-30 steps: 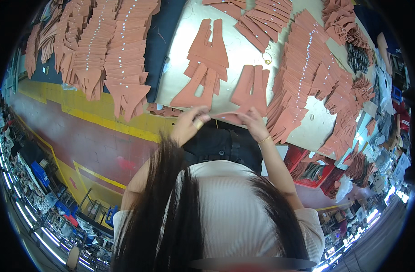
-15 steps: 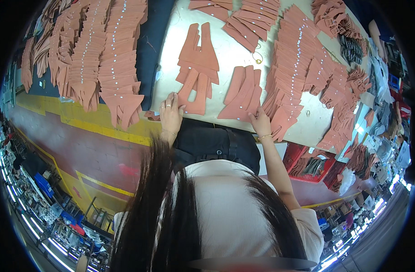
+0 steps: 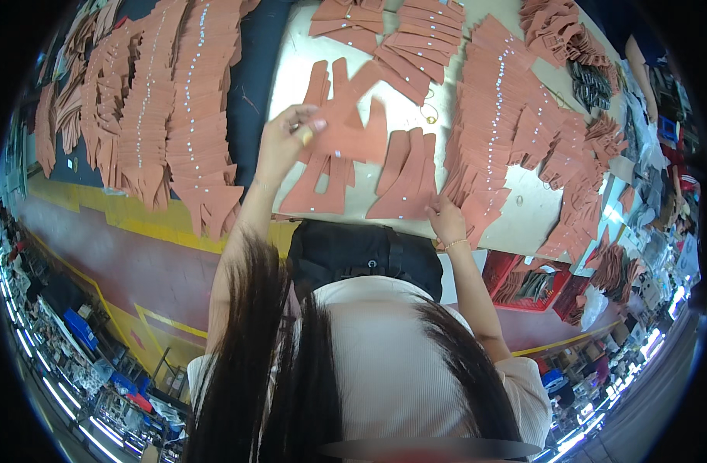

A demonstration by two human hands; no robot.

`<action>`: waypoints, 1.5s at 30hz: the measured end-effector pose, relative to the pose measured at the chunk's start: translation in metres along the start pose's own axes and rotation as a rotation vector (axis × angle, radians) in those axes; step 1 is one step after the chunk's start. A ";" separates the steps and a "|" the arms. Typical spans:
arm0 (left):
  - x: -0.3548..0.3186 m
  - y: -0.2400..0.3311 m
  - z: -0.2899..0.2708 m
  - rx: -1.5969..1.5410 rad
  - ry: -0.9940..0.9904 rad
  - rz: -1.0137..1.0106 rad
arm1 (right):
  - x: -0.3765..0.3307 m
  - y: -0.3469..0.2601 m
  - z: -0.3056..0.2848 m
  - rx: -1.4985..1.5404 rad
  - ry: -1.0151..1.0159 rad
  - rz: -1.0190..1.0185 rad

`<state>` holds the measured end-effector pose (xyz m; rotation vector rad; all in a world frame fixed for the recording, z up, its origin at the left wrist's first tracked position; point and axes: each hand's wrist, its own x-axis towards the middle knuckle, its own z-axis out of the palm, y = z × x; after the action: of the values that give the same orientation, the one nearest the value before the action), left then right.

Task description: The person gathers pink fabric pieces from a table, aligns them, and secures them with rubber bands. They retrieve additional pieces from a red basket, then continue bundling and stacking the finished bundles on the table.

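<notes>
Terracotta-brown flat leather cut piece (image 3: 352, 127) up in the left hand (image 3: 280, 143), same rusty tone as the stacked brown leather pieces (image 3: 407, 174) on the pale beige table (image 3: 523, 220). Long overlapping rows of brown cut pieces (image 3: 168, 108) carry lines of small white dots, laid on dark navy cloth (image 3: 249, 69). Black waist bag (image 3: 361, 255), red plastic crate (image 3: 523, 282), maroon floor with yellow stripes (image 3: 122, 255).

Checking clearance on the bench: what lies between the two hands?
In the head view, between the left hand, holding a lifted terracotta piece, and the right hand lies a small stack of terracotta pieces on the table.
</notes>
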<state>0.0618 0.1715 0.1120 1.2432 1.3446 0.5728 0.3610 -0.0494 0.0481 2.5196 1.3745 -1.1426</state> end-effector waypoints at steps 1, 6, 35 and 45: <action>0.022 -0.006 0.000 0.023 0.020 0.006 | 0.000 -0.002 -0.004 0.009 0.002 -0.007; 0.085 -0.064 -0.004 0.248 0.082 -0.106 | 0.002 -0.015 -0.022 0.085 0.004 -0.009; 0.099 -0.083 -0.021 -0.131 -0.006 -0.516 | 0.274 -0.255 -0.101 0.139 0.361 -0.269; 0.081 -0.076 -0.029 -0.178 -0.175 -0.655 | 0.295 -0.279 -0.109 0.209 0.527 -0.290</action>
<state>0.0281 0.2294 0.0185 0.6323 1.4158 0.1111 0.3138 0.3673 0.0225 2.9917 1.8747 -0.7000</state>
